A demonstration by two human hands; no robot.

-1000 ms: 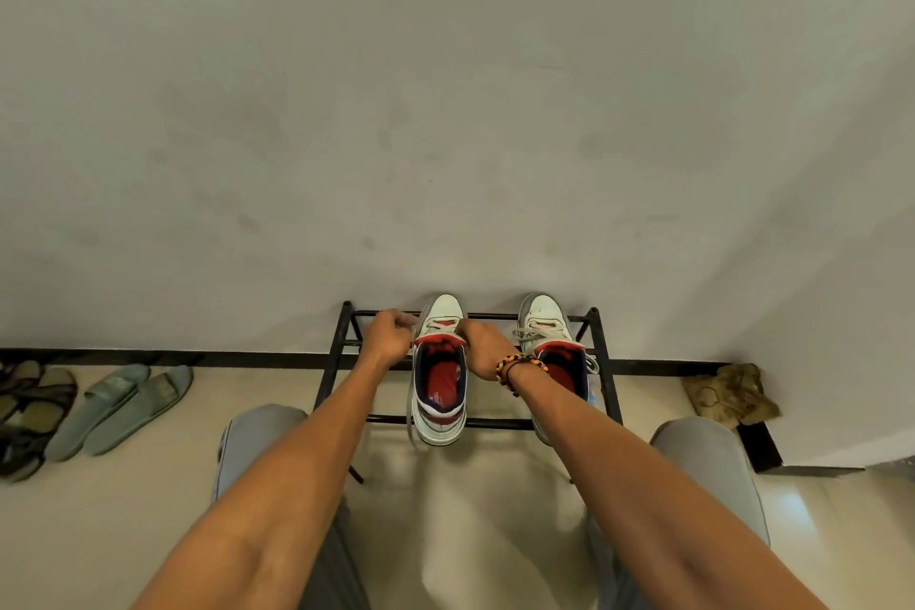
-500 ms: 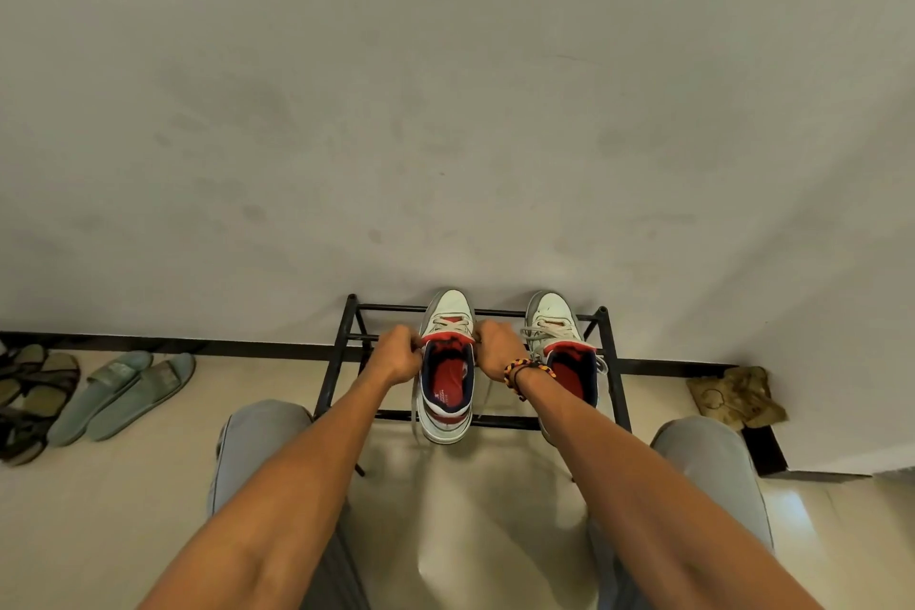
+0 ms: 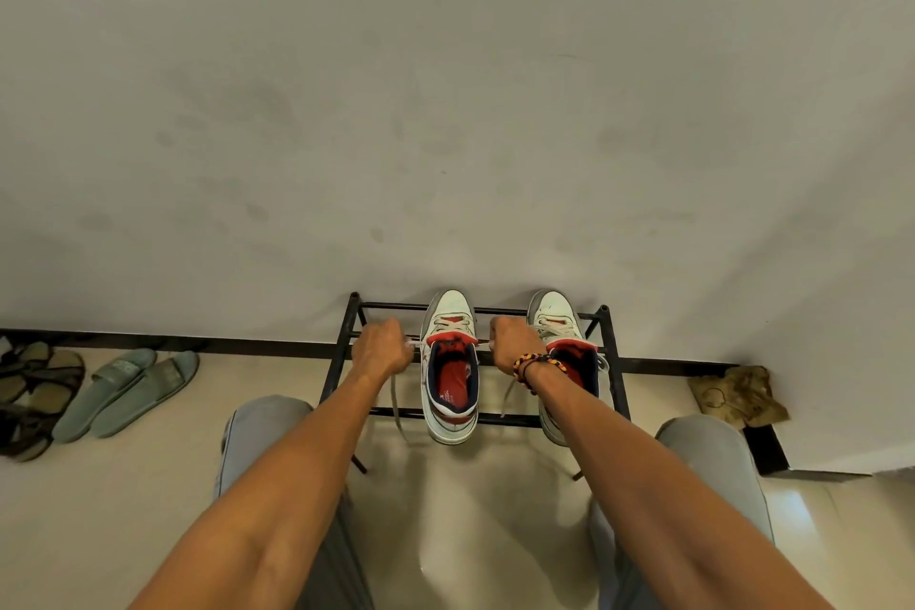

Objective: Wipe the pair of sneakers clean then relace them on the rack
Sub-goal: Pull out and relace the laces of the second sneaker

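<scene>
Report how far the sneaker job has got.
Done: both sneakers sit on the rack; the right sneaker looks laced. In hand: left hand and right hand pull lace ends sideways from the left sneaker. Left: tying it off.

Head camera looks forward and down, close over the rack against the wall.

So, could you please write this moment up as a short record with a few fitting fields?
Setting: black metal shoe rack against a pale wall
Left sneaker: white, red-lined sneaker on the rack, toe to the wall
Right sneaker: matching white sneaker, laced, partly behind the right forearm
Left hand: grips one grey lace end, pulled out sideways
Right hand: grips the other lace end; beaded bracelet at the wrist
Floor, left: green slide sandals
</scene>
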